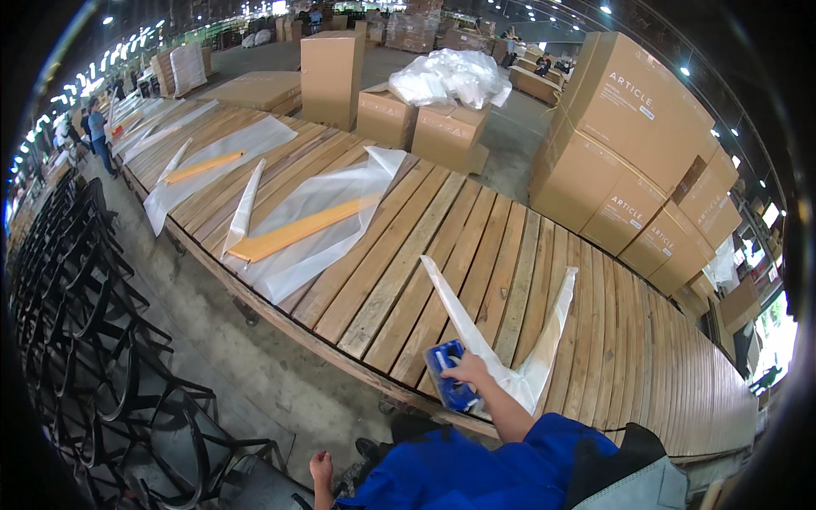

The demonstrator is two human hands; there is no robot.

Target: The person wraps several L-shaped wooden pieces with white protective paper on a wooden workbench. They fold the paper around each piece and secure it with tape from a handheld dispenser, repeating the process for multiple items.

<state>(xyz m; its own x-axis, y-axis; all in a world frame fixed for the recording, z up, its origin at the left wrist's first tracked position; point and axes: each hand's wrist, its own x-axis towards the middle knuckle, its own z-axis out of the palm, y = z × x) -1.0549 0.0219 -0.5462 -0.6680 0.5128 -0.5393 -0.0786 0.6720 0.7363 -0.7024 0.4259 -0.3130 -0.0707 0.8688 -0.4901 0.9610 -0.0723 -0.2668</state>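
Right hand (467, 370) clenched on the blue tape dispenser (450, 387), pressing at the clear plastic bag (501, 353) at the table's (442, 229) 6 o'clock edge; left hand (321, 467) hangs released. Judged step: taping; next needs a steady pull.

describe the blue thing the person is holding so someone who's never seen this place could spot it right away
Start at the long slatted wooden table that runs across the hall, and follow its near edge to the person's right hand. The blue tape dispenser sits under that hand, beside a crumpled clear plastic bag. It is the only bright blue thing on the table; the rest is pale wood and clear plastic.
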